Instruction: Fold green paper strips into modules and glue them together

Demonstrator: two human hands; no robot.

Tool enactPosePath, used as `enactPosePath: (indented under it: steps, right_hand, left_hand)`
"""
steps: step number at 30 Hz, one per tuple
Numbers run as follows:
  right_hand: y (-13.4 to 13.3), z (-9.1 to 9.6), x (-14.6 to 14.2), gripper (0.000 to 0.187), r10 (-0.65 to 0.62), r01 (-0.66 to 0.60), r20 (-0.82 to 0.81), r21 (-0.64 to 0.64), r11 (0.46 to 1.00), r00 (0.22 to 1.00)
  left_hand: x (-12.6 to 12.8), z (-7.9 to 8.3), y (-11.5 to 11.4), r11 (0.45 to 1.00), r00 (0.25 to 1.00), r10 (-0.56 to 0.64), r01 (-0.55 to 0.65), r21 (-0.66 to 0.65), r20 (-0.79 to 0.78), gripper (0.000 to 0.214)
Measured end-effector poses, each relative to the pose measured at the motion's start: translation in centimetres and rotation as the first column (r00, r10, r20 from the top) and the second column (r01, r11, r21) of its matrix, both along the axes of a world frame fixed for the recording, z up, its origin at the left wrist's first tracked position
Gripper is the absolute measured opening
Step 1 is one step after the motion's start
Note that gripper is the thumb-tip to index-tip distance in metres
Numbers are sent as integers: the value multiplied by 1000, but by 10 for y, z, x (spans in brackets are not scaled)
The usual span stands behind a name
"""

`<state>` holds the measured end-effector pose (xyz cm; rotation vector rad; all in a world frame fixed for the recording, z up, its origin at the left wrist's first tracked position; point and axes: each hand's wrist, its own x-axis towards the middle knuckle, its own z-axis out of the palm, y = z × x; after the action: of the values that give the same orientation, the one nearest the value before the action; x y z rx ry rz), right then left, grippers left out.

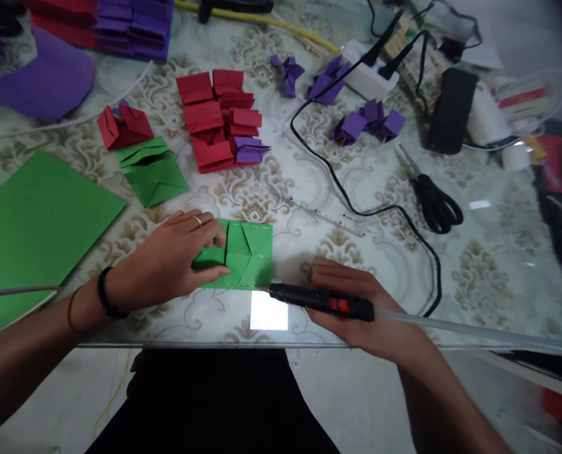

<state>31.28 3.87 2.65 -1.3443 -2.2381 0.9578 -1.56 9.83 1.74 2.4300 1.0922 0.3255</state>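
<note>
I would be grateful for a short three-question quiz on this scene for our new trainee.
1. Choose one: the right hand holds (a) black-handled metal scissors, (b) a slim black glue gun with a red switch, (c) a clear plastic ruler.
2. True or false: the left hand rests on a folded red paper piece.
3. What colour is the large flat paper sheet at the picture's left?

Key: 1. b. 2. False; it rests on a folded green paper piece. 3. Green.

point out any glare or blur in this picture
Head view: a bright white reflection on the tabletop just below the folded green paper; head view: a smaller reflection right of the scissors; head view: softness toward the right edge
</note>
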Motion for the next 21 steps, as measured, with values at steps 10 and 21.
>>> enactPosePath:
  steps: [10,21]
  right_hand:
    - [-2,3,11,15,-4,3,-30,-20,1000,1000]
    - [3,12,4,16,19,-20,-5,-60,998,1000]
  left_hand:
    - [-1,0,0,999,1000,-29,29,32,-7,21]
    - [-1,1,0,999,999,-33,33,31,-6,24]
